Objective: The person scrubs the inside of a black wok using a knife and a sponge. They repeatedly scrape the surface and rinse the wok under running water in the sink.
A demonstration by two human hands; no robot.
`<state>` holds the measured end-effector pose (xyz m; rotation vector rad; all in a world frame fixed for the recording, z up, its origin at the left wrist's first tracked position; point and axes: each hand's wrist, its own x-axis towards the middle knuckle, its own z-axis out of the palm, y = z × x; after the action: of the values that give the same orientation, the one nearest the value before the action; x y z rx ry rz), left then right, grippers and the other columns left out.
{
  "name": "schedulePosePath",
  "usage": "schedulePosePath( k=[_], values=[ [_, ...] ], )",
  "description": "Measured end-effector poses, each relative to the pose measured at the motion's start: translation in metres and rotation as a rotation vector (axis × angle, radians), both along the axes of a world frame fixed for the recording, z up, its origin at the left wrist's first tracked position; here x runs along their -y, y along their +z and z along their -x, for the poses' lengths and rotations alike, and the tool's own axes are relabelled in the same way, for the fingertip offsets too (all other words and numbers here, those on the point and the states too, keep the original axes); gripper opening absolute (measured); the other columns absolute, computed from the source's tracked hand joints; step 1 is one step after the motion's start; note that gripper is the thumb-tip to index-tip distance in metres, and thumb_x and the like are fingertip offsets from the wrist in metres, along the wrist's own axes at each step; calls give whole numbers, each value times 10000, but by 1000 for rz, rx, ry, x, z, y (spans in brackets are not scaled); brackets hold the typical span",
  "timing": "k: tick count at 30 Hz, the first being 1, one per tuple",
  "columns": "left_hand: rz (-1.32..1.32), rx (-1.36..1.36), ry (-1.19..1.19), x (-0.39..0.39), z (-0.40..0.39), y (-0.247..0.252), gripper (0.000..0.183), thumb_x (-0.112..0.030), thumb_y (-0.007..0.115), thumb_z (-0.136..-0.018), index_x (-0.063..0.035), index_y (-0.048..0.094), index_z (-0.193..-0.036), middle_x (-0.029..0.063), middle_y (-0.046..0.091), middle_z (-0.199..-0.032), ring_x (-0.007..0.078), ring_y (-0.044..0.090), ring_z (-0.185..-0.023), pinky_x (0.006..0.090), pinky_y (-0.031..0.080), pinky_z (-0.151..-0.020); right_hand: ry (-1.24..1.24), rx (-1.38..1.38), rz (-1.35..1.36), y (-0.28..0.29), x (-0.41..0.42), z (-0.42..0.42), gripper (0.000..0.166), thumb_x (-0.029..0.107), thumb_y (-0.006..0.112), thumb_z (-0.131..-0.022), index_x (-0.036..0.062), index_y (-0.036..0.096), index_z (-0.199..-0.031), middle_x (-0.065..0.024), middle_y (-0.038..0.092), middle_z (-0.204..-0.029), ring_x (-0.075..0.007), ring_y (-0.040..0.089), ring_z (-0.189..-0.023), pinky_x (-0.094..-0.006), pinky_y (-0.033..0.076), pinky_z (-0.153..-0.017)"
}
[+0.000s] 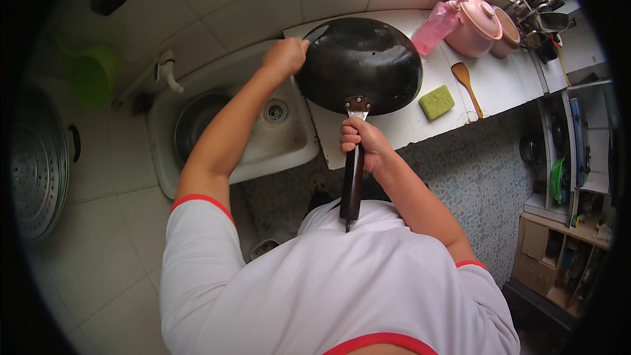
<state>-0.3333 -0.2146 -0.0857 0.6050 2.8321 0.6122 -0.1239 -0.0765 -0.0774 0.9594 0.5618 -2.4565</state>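
Observation:
A black wok (362, 66) is held with its rounded underside towards me, over the white tiled counter beside the sink. My right hand (362, 143) is closed around its dark handle (351, 182), close to the riveted bracket. At the wok's left rim is my left hand (286, 56), its fingers gripping the edge. Just right of the wok, a green scouring sponge (437, 102) lies on the counter. Further right is a wooden spatula (466, 86). Behind them stands a pink pump bottle (436, 27), leaning beside a pink lidded pot (473, 27).
The white sink (300, 150) at left holds a metal basin (197, 116) under a wall tap (167, 71). A utensil rack (547, 19) stands at the counter's far right. Steamer trays (37, 167) and a green scoop (91, 76) hang at left.

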Motion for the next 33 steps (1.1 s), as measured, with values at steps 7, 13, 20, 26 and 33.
schedulePosePath(
  k=[7, 13, 20, 26, 33],
  values=[
    [-46, 72, -24, 4, 18, 0, 444, -396, 384, -916, -37, 643, -934, 203, 615, -968, 394, 558, -949, 444, 438, -830, -16, -5, -18, 2, -1, 0, 263, 75, 459, -862, 128, 356, -625, 65, 329, -543, -21, 309, -411, -174, 296, -374],
    [-51, 4, -57, -11, 3, 4, 432, -397, 411, -908, -31, 636, -864, 209, 615, -901, 394, 565, -886, 431, 442, -772, -19, 5, -47, 2, -2, -1, 256, 65, 458, -858, 128, 360, -630, 62, 340, -549, -20, 314, -415, -177, 294, -374],
    [-3, 53, -167, -15, -12, 19, 410, -393, 394, -913, -73, 650, -922, 171, 616, -1014, 360, 564, -965, 447, 444, -819, -19, 0, -31, -7, -6, -3, 221, 55, 459, -852, 122, 367, -663, 63, 346, -553, -19, 313, -418, -177, 290, -377],
    [1, 49, -63, 1, -13, 9, 377, -386, 407, -915, -94, 645, -929, 167, 625, -930, 357, 578, -912, 443, 458, -772, 18, -1, -101, -2, 2, -2, 232, 69, 458, -856, 128, 362, -653, 63, 340, -545, -22, 310, -415, -180, 292, -377],
    [-71, -41, -19, -5, -27, 22, 357, -385, 460, -900, -68, 619, -857, 189, 610, -857, 388, 565, -840, 454, 447, -703, -44, -14, -28, -9, -1, -2, 161, 37, 465, -830, 117, 368, -729, 57, 351, -561, -27, 330, -431, -189, 305, -384]
  ],
)
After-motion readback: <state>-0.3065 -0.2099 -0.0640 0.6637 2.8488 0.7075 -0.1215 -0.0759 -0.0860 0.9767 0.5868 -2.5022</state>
